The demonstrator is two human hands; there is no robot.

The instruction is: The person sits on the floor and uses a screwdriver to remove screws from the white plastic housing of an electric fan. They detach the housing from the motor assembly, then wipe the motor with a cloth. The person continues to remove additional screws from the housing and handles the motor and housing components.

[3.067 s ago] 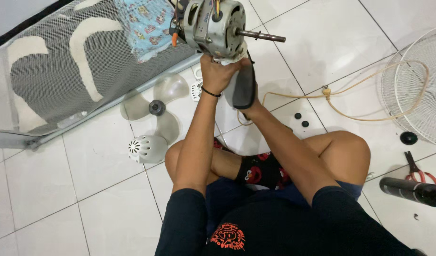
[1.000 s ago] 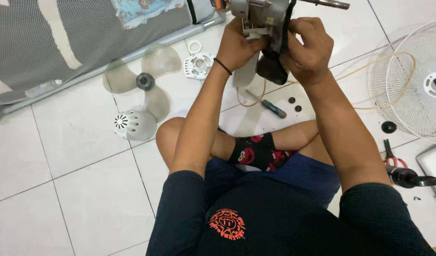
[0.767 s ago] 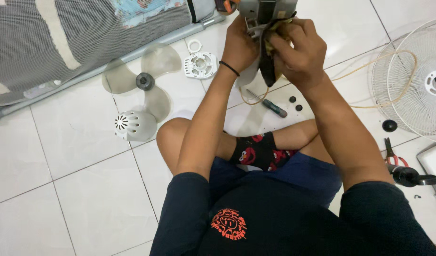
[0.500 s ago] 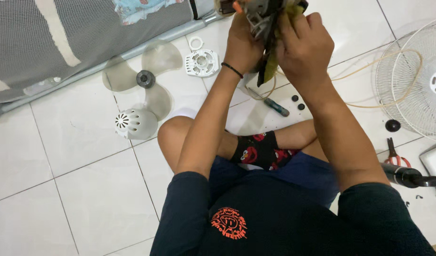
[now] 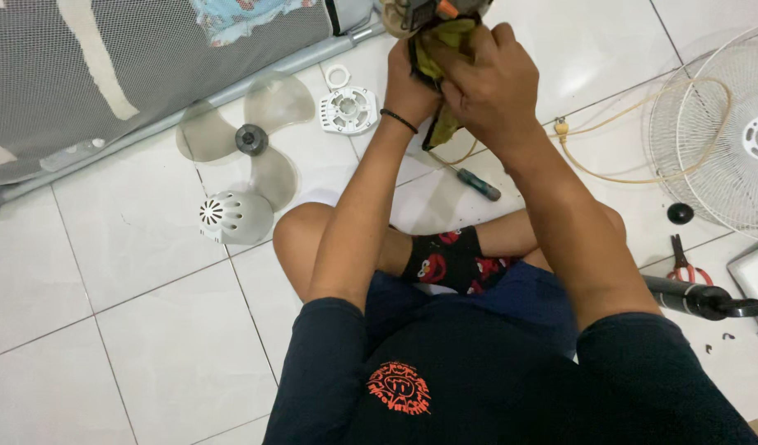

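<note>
Pressing a yellow-green cloth (image 5: pixel 442 49) against the fan motor (image 5: pixel 420 11) at the frame's top edge, the right hand (image 5: pixel 488 91) had closed over it within 1 second, the left hand (image 5: pixel 408 86) gripping the motor from beneath, so wiping appeared underway.

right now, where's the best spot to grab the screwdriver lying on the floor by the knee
Probably take the screwdriver by its teal handle, the thicker end nearer the hands, coming straight down from above. It lies flat and slanted on the white tile, dark tip end toward the right leg, so pinch across the handle's sides. The right hand is nearest, though it is busy with a yellow cloth.
</note>
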